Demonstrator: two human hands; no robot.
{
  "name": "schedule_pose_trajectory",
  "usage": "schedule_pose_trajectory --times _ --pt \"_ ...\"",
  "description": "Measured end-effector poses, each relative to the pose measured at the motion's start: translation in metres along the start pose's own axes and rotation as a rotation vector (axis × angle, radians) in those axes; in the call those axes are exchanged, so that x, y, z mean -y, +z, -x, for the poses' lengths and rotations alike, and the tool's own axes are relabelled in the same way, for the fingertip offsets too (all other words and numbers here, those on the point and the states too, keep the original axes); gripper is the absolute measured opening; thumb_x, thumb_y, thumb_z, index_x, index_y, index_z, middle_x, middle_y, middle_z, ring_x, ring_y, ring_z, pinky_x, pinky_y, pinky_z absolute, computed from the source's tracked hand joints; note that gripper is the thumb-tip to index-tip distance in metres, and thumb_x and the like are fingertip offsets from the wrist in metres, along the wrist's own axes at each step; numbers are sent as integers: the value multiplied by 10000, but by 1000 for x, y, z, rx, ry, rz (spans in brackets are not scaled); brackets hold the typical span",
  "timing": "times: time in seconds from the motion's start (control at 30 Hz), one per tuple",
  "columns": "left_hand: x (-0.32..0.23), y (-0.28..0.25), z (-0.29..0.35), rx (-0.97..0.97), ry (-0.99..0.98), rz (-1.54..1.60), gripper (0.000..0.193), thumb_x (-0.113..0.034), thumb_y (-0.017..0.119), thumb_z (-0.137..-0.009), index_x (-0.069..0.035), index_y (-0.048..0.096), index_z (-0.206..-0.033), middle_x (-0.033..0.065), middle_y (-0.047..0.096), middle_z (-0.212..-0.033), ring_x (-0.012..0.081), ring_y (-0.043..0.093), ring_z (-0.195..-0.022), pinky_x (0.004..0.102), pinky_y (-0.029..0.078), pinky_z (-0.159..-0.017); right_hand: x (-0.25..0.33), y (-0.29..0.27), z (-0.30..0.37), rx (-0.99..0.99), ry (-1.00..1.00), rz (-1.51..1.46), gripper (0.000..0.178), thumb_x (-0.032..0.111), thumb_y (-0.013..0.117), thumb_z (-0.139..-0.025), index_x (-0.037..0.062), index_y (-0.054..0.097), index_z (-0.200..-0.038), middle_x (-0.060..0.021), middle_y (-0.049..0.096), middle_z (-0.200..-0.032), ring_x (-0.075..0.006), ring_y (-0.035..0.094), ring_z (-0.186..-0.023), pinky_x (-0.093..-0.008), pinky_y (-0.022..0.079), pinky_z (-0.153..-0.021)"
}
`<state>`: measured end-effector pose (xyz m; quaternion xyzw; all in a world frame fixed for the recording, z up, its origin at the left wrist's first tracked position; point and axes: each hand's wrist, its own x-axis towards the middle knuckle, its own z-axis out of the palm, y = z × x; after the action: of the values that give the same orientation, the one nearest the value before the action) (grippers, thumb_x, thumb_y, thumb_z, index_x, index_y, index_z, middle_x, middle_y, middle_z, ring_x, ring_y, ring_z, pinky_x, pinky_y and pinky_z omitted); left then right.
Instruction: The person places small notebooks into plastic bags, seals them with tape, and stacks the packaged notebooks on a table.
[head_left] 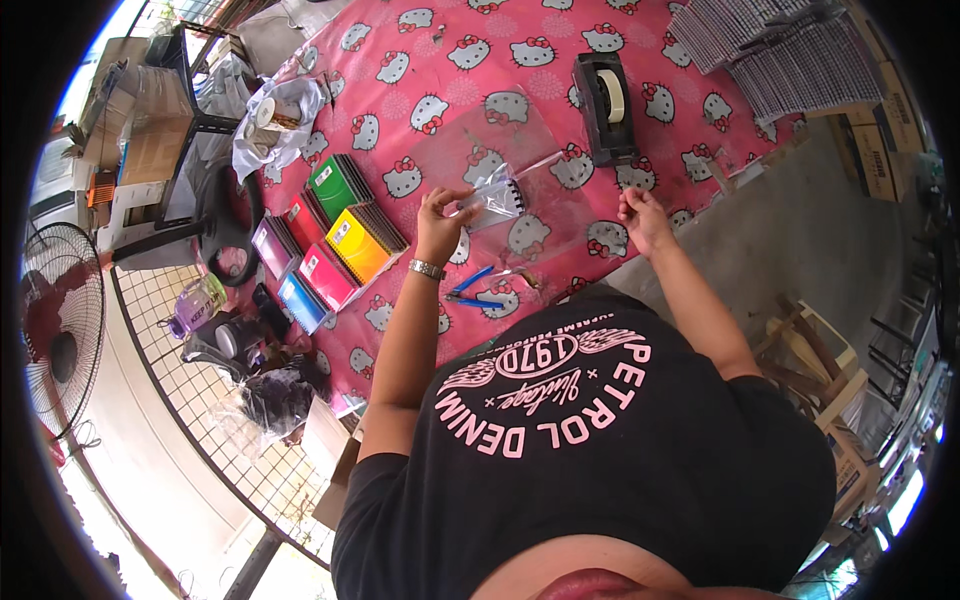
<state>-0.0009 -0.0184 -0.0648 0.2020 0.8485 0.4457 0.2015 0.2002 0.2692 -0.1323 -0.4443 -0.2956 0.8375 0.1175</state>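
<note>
My left hand (pixel 440 220), with a metal watch on its wrist, pinches the left edge of a small clear plastic packet (pixel 492 199). A black spiral binding shows along the packet's right side; glare hides most of what is inside. A larger clear plastic sheet (pixel 560 205) lies flat around and under it. Off to the right, my right hand (pixel 646 218) is raised with its fingers curled together, and anything in them is too small to make out. Just beyond it stands a black tape dispenser (pixel 606 110) holding a pale roll.
Stacks of spiral notebooks in green (pixel 340 185), yellow (pixel 364 243), purple (pixel 272 246) and other colours stand at left. Blue-handled pliers (pixel 476 291) lie near my body. Many spiral-bound stacks (pixel 800 75) fill the far right corner. A fan (pixel 64 335) stands far left.
</note>
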Motion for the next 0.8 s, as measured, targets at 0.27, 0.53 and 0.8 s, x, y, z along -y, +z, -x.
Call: schedule_pose_trajectory --times 0.27,0.53,0.8 --pt "20 27 7 -176 -81 219 209 -134 710 -707 -72 717 -906 44 588 -858 208 497 -913 324 400 -837 21 199 -15 1204 -171 1006 284 303 650 -821 42 568 -746 -7 501 -629 -122 460 -519 -284 372 -491" --pt "16 24 -2 -140 -146 311 191 -111 700 -707 -68 715 -892 26 612 -851 193 493 -943 313 407 -839 -5 269 -71 1396 -146 2097 645 634 730 -607 10 605 -711 -90 544 -593 -183 508 -583 -379 389 -530" --pt "11 27 8 -291 -441 1028 267 -121 549 -834 -40 635 -1074 23 654 -903 127 582 -764 247 444 -683 -15 206 -44 722 -938 1518 439 418 727 -720 84 606 -977 -108 607 -915 -281 581 -879 -399 464 -740"
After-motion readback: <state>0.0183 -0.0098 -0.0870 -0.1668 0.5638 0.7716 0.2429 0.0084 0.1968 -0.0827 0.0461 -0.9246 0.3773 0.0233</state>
